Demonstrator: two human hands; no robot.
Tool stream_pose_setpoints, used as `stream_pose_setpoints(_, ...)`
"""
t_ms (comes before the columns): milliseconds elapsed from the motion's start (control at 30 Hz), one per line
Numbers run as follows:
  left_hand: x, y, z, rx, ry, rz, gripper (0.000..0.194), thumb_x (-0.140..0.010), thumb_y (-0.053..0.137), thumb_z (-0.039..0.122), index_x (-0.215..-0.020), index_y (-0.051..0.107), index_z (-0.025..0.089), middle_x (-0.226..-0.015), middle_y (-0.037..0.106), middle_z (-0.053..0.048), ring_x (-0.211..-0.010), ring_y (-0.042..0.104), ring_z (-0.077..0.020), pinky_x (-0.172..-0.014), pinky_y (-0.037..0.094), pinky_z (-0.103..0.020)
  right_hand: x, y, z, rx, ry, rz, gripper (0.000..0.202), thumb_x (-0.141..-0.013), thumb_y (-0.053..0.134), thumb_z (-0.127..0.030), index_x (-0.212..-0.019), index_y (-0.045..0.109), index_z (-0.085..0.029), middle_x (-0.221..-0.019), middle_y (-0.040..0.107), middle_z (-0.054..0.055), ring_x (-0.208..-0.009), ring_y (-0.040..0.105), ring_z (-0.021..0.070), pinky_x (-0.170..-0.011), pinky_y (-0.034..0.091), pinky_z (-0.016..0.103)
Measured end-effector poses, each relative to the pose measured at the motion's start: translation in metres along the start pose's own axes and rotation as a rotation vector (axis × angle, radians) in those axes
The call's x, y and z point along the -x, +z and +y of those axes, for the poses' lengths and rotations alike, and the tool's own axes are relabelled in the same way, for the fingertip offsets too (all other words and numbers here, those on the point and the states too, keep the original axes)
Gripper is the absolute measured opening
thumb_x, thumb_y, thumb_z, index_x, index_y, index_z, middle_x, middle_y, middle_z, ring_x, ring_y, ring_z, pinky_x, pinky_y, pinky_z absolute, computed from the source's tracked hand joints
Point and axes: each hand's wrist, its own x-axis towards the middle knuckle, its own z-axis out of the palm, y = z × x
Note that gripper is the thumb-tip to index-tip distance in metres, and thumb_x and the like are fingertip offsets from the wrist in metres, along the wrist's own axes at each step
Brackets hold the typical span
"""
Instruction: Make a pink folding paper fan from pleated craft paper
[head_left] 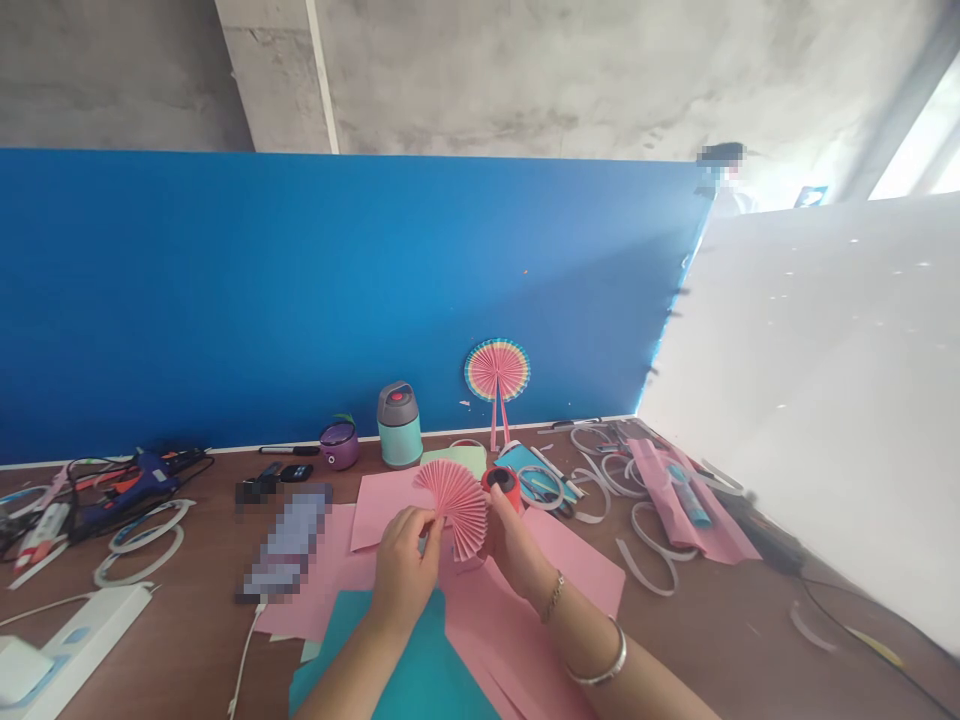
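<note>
A pink pleated paper fan (459,500) is spread in a half-circle between my two hands. My left hand (409,560) pinches the fan near its gathered centre, with thumb and forefinger pressed together. At the fan's right edge my right hand (514,550) is closed, its thumb raised and its other fingers mostly hidden behind the paper. Pink paper sheets (525,630) and a teal sheet (390,660) lie under my forearms. Just behind my right thumb sits a red round object with a dark top (501,480), partly covered.
A finished round fan (497,372) leans on the blue partition (300,300). Behind the sheets stand a teal jar (400,430) and a purple pot (340,445). Left lie a phone (289,545), a glue gun (142,480) and a power strip (90,650); curled white strips (649,560) lie right.
</note>
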Motion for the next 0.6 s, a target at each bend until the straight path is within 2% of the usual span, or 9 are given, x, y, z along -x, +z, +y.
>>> stream_pose_setpoints(133, 0.0, 0.0, -0.001, 0.002, -0.025, 0.021, 0.013, -0.086, 0.051, 0.027, -0.078, 0.06, 0.022, -0.074, 0.061, -0.004, -0.072, 0.056, -0.0194, -0.068, 0.041, -0.028, 0.002, 0.002, -0.003, -0.039, -0.009, 0.043, 0.032, -0.077, 0.061, -0.049, -0.088, 0.057, -0.02, -0.074, 0.054, 0.0, -0.06, 0.046, 0.0113, -0.052, 0.035, 0.022)
stream_pose_setpoints(267, 0.0, 0.002, -0.002, 0.086, -0.113, 0.044, 0.013, -0.084, 0.055, 0.031, -0.08, 0.063, 0.021, -0.077, 0.063, -0.005, -0.074, 0.058, -0.0196, -0.071, 0.044, -0.029, 0.002, 0.003, -0.005, 0.017, -0.046, 0.106, 0.026, -0.074, 0.065, -0.042, -0.081, 0.057, -0.018, -0.074, 0.055, 0.0, -0.064, 0.048, 0.0124, -0.056, 0.038, 0.023)
stream_pose_setpoints(433, -0.002, 0.003, 0.002, 0.379, -0.328, 0.042, 0.02, -0.078, 0.061, 0.036, -0.087, 0.067, 0.019, -0.084, 0.068, -0.007, -0.078, 0.061, -0.0208, -0.073, 0.047, -0.031, -0.001, 0.003, -0.001, 0.025, -0.127, 0.109, 0.024, -0.073, 0.066, -0.039, -0.082, 0.058, -0.018, -0.078, 0.059, 0.002, -0.072, 0.052, 0.0154, -0.067, 0.042, 0.027)
stream_pose_setpoints(600, -0.007, 0.003, 0.01, 0.788, -0.579, -0.011, 0.031, -0.072, 0.067, 0.039, -0.091, 0.069, 0.015, -0.084, 0.071, -0.007, -0.078, 0.063, -0.0189, -0.072, 0.048, -0.028, -0.001, 0.005, -0.001, 0.097, -0.149, 0.113, 0.026, -0.074, 0.064, -0.043, -0.083, 0.057, -0.02, -0.077, 0.058, 0.002, -0.071, 0.052, 0.0162, -0.063, 0.043, 0.027)
